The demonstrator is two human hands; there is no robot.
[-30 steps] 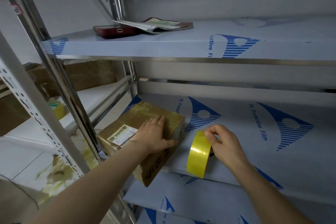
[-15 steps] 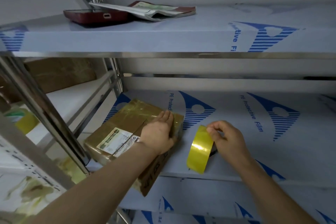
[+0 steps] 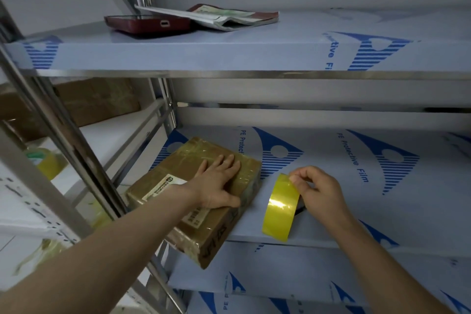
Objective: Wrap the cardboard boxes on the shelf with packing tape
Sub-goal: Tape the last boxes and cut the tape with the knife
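Cardboard box (image 3: 183,163), brown, already glossy with clear tape and bearing a white shipping label (image 3: 163,185), lies at the left end of the middle shelf (image 3: 331,211), turned at an angle so that its near corner juts out past the shelf's front edge. On top of it the left hand (image 3: 219,183) lies flat, fingers straight and close together, thumb spread toward the box's right edge, pressing down and gripping nothing. Just to the right of the box, apart from it, a yellow packing tape roll (image 3: 280,209) stands on its rim at the front of the shelf. The right hand (image 3: 321,188) pinches the top of the roll between thumb and curled fingertips (image 3: 295,178); whether they have the loose end of the tape cannot be told. Both shelves wear pale blue protective film with a dark blue print. On the upper shelf (image 3: 229,55) a phone in a red case (image 3: 147,24) lies beside a booklet (image 3: 224,16), the two touching. Beyond the steel upright (image 3: 76,160), on the rack to the left, sit a second tape roll (image 3: 48,163) and more brown boxes (image 3: 99,99)
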